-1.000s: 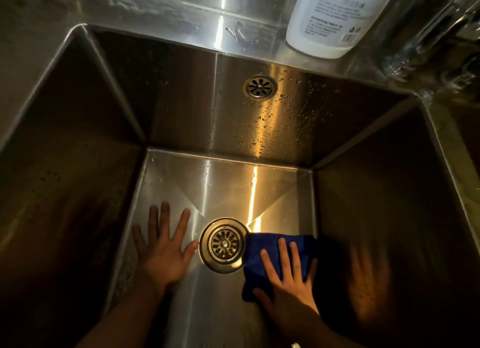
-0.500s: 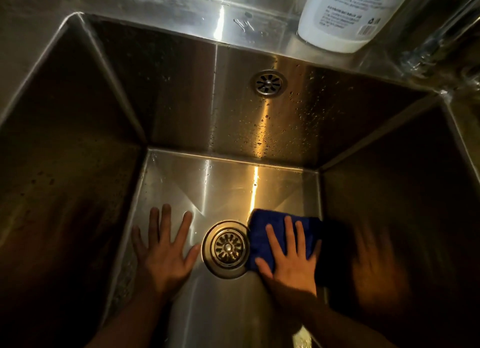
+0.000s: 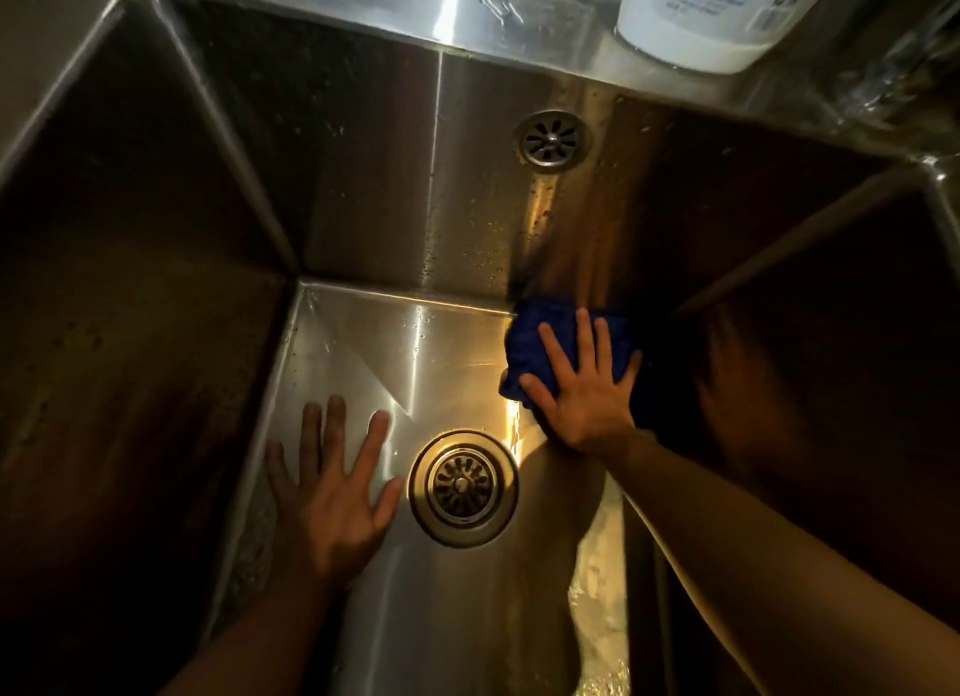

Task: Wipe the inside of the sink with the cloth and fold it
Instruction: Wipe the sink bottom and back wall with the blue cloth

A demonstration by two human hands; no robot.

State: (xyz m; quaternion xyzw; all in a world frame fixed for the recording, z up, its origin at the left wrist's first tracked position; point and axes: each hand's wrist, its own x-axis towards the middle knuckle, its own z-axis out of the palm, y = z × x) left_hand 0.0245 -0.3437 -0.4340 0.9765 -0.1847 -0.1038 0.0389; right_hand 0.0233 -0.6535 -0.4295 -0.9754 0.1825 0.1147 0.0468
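I look down into a deep stainless steel sink (image 3: 363, 186). A bunched blue cloth (image 3: 540, 342) lies on the sink floor in the far right corner, touching the back wall. My right hand (image 3: 587, 394) presses flat on the cloth with fingers spread, covering most of it. My left hand (image 3: 332, 492) rests flat and spread on the sink floor, just left of the round drain (image 3: 462, 487), holding nothing.
An overflow grille (image 3: 551, 138) sits high on the back wall, which carries water drops. A white bottle (image 3: 711, 14) stands on the ledge behind the sink at the top right. The right wall is dark and mirrors my hand.
My right hand has slid the cloth away from beside the drain to the far right corner against the back wall. The left hand has stayed in place.
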